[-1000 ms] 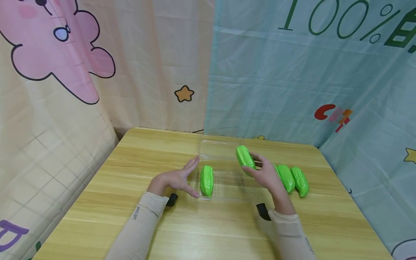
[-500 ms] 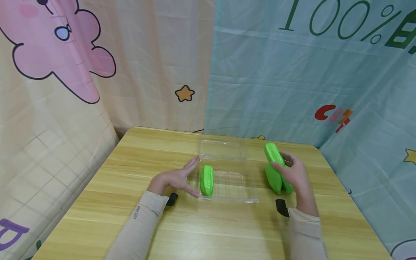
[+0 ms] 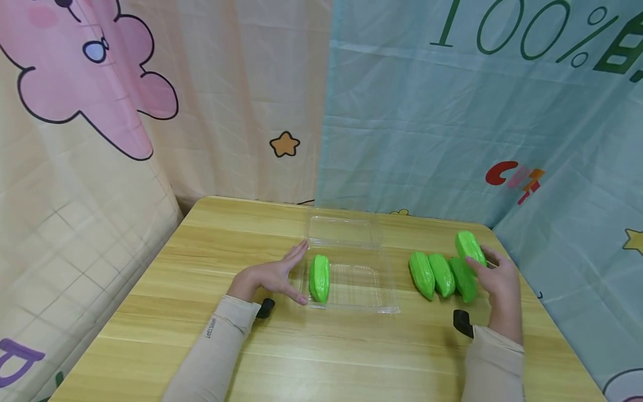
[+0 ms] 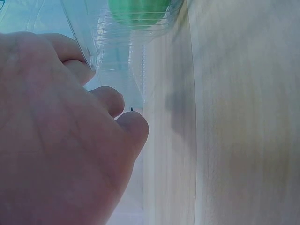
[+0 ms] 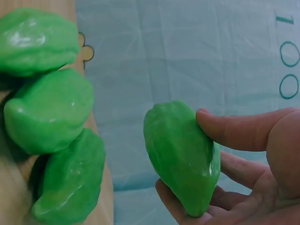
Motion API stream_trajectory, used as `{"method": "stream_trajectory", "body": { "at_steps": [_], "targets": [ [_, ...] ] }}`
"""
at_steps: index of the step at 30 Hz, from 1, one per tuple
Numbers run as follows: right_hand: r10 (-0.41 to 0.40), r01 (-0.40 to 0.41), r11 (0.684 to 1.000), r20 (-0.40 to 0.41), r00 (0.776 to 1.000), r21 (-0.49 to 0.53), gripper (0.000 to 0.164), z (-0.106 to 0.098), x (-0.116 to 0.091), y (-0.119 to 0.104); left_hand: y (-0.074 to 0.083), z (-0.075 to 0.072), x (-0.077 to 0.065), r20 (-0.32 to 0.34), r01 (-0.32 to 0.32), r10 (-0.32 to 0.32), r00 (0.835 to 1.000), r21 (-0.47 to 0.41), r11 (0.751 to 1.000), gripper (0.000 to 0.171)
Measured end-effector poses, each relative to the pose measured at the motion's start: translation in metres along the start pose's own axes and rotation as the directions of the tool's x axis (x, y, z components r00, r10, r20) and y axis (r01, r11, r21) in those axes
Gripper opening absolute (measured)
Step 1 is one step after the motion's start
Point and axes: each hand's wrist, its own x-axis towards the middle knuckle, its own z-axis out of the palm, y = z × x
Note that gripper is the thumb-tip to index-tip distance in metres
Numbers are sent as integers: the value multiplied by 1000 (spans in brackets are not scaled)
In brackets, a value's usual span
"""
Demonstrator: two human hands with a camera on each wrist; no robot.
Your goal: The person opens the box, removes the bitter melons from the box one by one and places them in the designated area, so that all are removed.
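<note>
My right hand grips a glossy green bitter melon between thumb and fingers, raised over the right end of a row. In the right wrist view this melon hangs with its narrow tip down. The row holds three similar melons side by side on the table: the left one, the middle one and the right one. A clear plastic clamshell box lies opened out, one bitter melon along its left side. Around the box's left edge my left hand spreads its fingers, touching the wall.
The opened lid of the box lies toward the back of the wooden table. Hanging cloths enclose the table's back and sides.
My right hand has carried the bitter melon rightward, from over the box, across the row, to its right end. The left hand and the melon in the box have stayed put.
</note>
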Motion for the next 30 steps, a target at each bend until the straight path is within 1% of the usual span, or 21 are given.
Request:
{"method": "stream_trajectory", "body": {
  "at_steps": [1, 3, 8, 9, 11, 16, 20, 23, 26, 30],
  "targets": [
    [15, -15, 1000, -14, 1000, 16, 72, -1, 1, 2, 0, 0, 0, 0, -1, 1, 1000, 0, 1000, 138],
    [27, -27, 1000, -30, 999, 15, 70, -4, 4, 7, -1, 0, 0, -2, -5, 5, 1000, 0, 1000, 138],
    [58, -64, 995, -86, 995, -70, 69, -10, 12, 21, -2, 0, -1, 0, -4, 4, 1000, -1, 1000, 138],
    [69, -76, 994, -101, 992, -72, 69, -11, 14, 25, -2, 0, -1, 0, -4, 4, 1000, -2, 1000, 139],
    [86, -95, 993, -125, 988, -68, 69, -11, 18, 32, -2, 1, -1, 1, -5, 5, 1000, -5, 1000, 139],
    [122, -127, 992, -140, 983, -27, 67, -10, 26, 47, -2, 0, 0, 0, -8, 8, 1000, -4, 1000, 139],
    [133, -138, 990, -131, 983, -30, 65, -8, 29, 52, 0, -1, 0, -3, -10, 10, 1000, -3, 1000, 139],
    [144, -146, 989, -101, 984, -12, 64, -7, 31, 54, 0, -1, -1, -2, -11, 11, 1000, -8, 1000, 138],
    [150, -150, 989, -49, 987, 10, 65, -6, 31, 57, 1, -1, -1, 1, -7, 7, 1000, -10, 1000, 138],
    [145, -145, 989, 32, 989, 9, 66, -6, 31, 60, 1, 0, 0, 3, -6, 6, 1000, -11, 1000, 138]
  ]
}}
